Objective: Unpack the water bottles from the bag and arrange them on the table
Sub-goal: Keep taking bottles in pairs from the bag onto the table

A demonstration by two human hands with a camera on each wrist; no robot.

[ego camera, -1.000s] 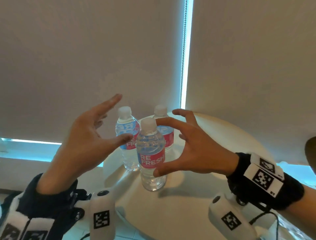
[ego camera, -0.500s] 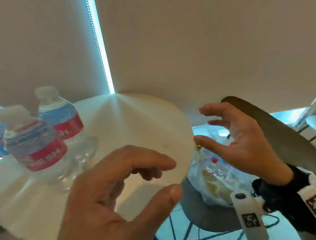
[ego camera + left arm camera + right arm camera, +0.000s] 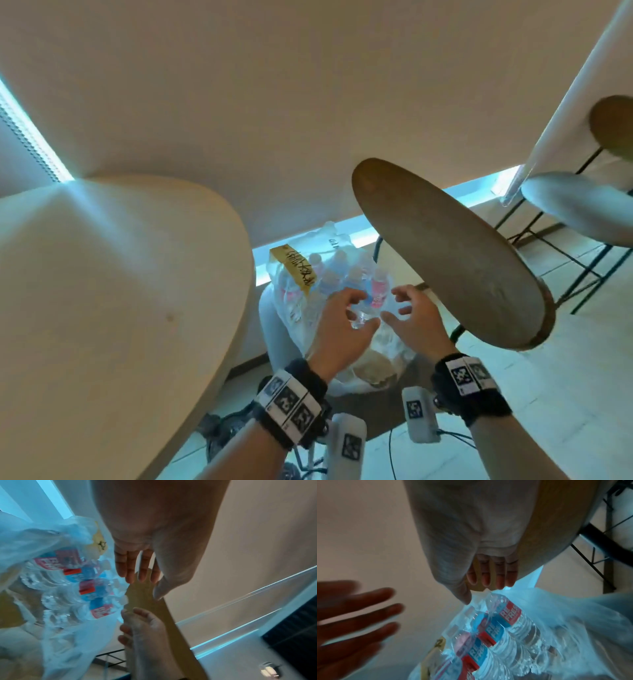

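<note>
A clear plastic bag [image 3: 301, 308] with a yellow tape strip holds several water bottles [image 3: 378, 291] with red and blue labels. It sits low, to the right of the cream round table [image 3: 120, 291]. Both hands reach down over the bag's open top, palms facing each other. My left hand [image 3: 356, 308] and my right hand [image 3: 397, 305] flank one red-labelled bottle, with fingers spread and loosely bent. In the left wrist view the left hand [image 3: 137, 573] has straight fingers beside the bottles [image 3: 96, 588]. In the right wrist view the right hand [image 3: 488, 580] hovers just above the bottles [image 3: 498, 626], holding nothing.
A brown round tabletop [image 3: 445, 253] juts close over the bag's right side. The bag rests on a grey seat [image 3: 274, 335]. A grey stool [image 3: 582, 209] on black legs and another brown top [image 3: 613, 123] stand at far right. Blinds hang behind.
The view swung right and down, from three bottles standing on the cream table to the bag. Both hands left those bottles and dropped over the bag's opening.
</note>
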